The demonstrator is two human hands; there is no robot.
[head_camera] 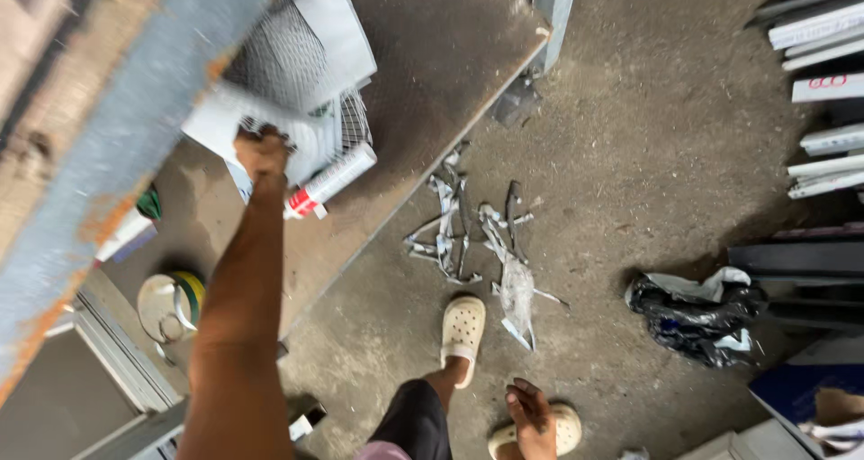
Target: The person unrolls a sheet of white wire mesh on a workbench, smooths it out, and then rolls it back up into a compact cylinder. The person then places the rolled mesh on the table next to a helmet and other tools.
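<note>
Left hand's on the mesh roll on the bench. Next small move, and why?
Probably lift the grey wire mesh roll slightly before pulling: the left hand grips its near edge, and a white sealant tube lies against it. The right hand hangs free.

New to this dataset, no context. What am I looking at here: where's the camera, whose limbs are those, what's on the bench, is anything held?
There is no machine here. One camera sits on a person's head and looks straight down, so you see that person's own arms and feet. The left hand reaches out to the brown workbench and grips a bundle of white sheet and wire mesh. Beside it lies a white sealant tube with a red end, and nearer the bench edge a roll of tape. The right hand hangs low and looks empty, above the feet in pale clogs. Metal scraps and a black bag lie on the concrete floor.
</note>
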